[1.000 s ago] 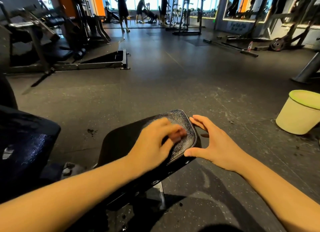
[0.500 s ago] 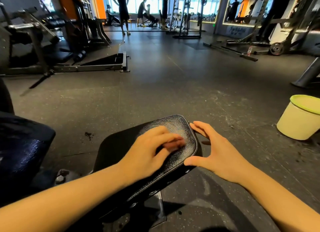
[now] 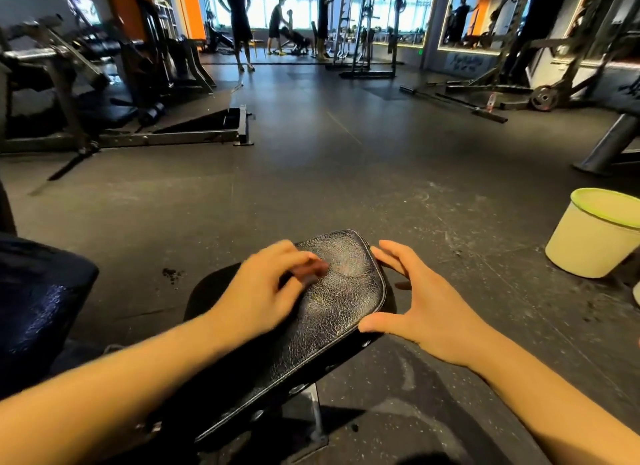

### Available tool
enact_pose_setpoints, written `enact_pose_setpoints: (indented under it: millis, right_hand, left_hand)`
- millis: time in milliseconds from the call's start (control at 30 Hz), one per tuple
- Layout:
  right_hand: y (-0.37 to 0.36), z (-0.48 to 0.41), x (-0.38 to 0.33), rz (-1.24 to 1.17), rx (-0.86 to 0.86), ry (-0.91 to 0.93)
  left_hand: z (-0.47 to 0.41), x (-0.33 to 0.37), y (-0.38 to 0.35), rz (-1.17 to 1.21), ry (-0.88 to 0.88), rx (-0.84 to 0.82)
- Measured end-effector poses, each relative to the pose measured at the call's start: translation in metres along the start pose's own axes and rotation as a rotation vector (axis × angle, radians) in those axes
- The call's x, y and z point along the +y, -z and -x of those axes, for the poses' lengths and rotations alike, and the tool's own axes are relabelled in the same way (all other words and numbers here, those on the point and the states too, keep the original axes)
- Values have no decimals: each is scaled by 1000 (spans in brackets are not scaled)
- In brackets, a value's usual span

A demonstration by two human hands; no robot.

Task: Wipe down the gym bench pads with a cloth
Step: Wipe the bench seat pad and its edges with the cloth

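At the left hand (image 3: 258,291) we get only a smear over the fingertips: a reddish blur, maybe the cloth (image 3: 310,269), and we can't tell how the fingers hold it. The left forearm covers the pad (image 3: 341,291) along its near left side. Both forearms run off the bottom edge. The bucket (image 3: 588,246) is clipped by the right edge, a second pad (image 3: 41,308) by the left. The people (image 3: 239,24) at the windows are backlit and too small to make out.
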State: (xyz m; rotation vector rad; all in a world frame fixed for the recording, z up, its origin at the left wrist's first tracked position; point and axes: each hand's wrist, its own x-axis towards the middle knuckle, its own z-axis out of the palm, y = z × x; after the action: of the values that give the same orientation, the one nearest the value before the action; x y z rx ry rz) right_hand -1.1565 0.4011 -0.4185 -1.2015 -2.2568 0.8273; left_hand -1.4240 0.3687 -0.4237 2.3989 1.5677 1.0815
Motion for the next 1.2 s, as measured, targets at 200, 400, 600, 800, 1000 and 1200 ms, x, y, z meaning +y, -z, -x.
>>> enact_pose_setpoints:
  millis: [200,400,600,800,1000,1200]
  right_hand:
    - [1,4,-4,-10,3,-1]
    - [2,0,-3,22,-3,-8]
    - [2,2,-5,-1,0,1]
    - [0,2,-1,-2,14,4]
    - [2,2,-8,14,-3,0]
    - [1,4,-4,13,12,-1]
  left_hand:
    - [-54,2,-19,-81,226,137]
    - [31,13,4,101,-124,-71]
    - [-42,-10,-9,-95,154,124]
    - [30,38,-1,184,-145,-91]
    - [-26,-36,5,-148,164,89]
    - [6,42,-16,133,-105,-13]
